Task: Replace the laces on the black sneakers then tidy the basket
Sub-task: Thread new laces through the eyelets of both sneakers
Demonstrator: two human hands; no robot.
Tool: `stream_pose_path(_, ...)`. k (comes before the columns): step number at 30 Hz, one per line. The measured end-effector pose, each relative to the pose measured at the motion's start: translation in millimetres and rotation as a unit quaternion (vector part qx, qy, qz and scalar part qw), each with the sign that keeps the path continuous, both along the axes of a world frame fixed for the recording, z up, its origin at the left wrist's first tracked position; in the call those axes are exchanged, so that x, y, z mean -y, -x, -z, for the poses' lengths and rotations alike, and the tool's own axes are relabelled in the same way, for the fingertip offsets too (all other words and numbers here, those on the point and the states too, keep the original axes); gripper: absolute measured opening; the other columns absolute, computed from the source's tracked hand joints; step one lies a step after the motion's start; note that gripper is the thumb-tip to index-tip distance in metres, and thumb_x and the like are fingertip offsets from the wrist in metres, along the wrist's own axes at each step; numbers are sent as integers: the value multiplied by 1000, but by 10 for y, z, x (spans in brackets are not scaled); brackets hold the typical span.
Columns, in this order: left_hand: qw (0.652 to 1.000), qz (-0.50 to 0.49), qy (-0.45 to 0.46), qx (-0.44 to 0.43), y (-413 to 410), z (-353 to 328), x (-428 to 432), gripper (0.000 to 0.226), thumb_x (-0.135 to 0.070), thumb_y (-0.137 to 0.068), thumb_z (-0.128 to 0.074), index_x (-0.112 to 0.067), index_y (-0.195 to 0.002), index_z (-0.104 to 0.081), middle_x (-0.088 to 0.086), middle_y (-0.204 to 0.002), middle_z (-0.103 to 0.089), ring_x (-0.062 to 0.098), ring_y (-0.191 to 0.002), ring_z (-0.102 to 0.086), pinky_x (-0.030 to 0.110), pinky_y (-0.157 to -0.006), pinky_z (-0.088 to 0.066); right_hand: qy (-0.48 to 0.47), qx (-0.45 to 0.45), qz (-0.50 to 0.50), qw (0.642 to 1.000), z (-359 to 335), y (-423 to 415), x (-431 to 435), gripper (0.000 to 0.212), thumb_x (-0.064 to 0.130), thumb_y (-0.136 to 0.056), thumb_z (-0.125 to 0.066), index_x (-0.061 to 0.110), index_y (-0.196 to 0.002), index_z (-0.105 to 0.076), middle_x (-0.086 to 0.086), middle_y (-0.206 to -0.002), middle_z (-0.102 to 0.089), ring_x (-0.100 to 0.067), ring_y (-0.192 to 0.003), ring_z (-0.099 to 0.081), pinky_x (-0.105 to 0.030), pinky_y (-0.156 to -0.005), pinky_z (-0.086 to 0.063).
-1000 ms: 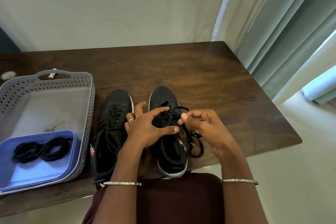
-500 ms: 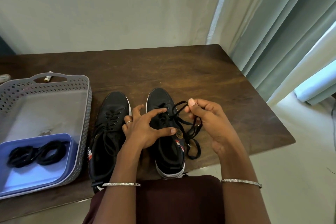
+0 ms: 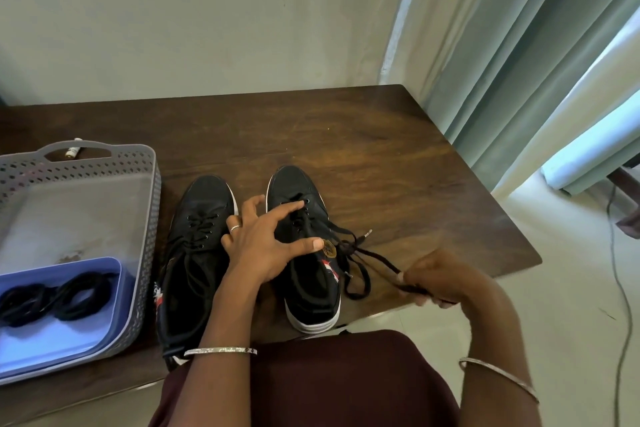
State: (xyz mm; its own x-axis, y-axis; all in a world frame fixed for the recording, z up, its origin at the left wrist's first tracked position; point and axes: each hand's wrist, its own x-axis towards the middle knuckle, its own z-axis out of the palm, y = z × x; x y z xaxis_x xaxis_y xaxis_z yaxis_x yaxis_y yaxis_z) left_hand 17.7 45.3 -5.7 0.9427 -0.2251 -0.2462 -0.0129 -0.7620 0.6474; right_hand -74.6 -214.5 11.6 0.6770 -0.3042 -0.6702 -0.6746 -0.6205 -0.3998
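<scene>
Left hand (image 3: pixel 263 246) lies spread, fingers relaxed; right hand (image 3: pixel 446 279) curls its fingers, pinching a lace (image 3: pixel 377 258).

a thin silver bangle (image 3: pixel 220 351) rings the left wrist, a second bangle (image 3: pixel 498 378) the right (both narrow). a slim silver ring (image 3: pixel 235 227) sits on a finger of the left hand (image 3: pixel 263 246). dark maroon clothing (image 3: pixel 329 381) covers the lap.
</scene>
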Motion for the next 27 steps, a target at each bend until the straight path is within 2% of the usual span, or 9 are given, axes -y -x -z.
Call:
stream_pose_path(3,999,25,26,17,-20,37,3,67,-71,-65,-73,-64,-127,-50,-12,-155,-16,27,-140,-17,48,-111,-20,127,0,-8,992,128,-128,-38,30,42,-85,-74,12,-81,-69,-5,-86,-68,-21,-82,-64,-31,-69,-52)
stream_pose_path(5,998,30,51,32,-37,68,5,53,-71,-68,-70,-67,-119,-53,-14,-153,-20,26,-140,-19,50,-112,-24,183,67,20,981,136,-217,-102,32,47,-84,-73,17,-75,-64,-4,-83,-64,-22,-79,-62,-31,-66,-49)
stream_pose_path(8,994,18,77,82,-64,106,22,24,-65,-80,-65,-71,-101,-56,-16,-148,-32,23,-137,-28,51,-110,-29,218,194,25,956,166,-360,-324,23,47,-87,-69,23,-87,-70,1,-85,-68,-21,-87,-65,-40,-80,-56)
stream_pose_path(13,982,-28,107,151,-72,93,68,16,-42,-91,-64,-57,-98,-66,-19,-136,-44,13,-128,-33,35,-98,-23,212,228,-101,945,184,-591,-763,31,46,-93,-62,31,-119,-68,3,-123,-57,-25,-123,-39,-51,-102,-33)
stream_pose_path(17,976,-41,128,169,-74,90,83,21,-33,-90,-68,-53,-97,-66,-18,-129,-48,10,-121,-36,30,-96,-19,211,224,-105,946,252,-681,-835,26,47,-93,-61,27,-104,-72,2,-123,-51,-26,-123,-31,-51,-100,-26)
stream_pose_path(19,973,-39,133,184,-90,113,72,20,-32,-90,-69,-49,-100,-69,-16,-127,-51,14,-124,-42,24,-96,-18,155,276,-52,947,261,-699,-806,23,47,-93,-60,28,-90,-73,6,-110,-57,-24,-120,-38,-54,-102,-30)
stream_pose_path(22,965,-19,155,209,-118,127,79,20,-33,-92,-67,-46,-106,-70,-16,-122,-55,14,-121,-46,7,-93,-18,-36,371,36,927,176,-687,-771,33,59,-90,-54,31,-77,-69,12,-91,-64,-12,-100,-58,-58,-99,-39)
stream_pose_path(24,960,20,164,224,-113,118,142,22,-40,-89,-65,-47,-110,-68,-18,-118,-57,15,-116,-47,18,-96,-30,-148,406,33,901,86,-667,-787,42,60,-90,-52,27,-71,-66,10,-82,-63,-7,-81,-58,-49,-87,-45)
stream_pose_path(27,956,44,147,249,-94,111,256,23,-44,-87,-68,-42,-110,-70,-19,-105,-58,13,-103,-48,38,-87,-42,-258,435,8,863,-55,-628,-851,42,39,-102,-52,14,-68,-60,-3,-71,-59,-14,-73,-54,-37,-76,-45)
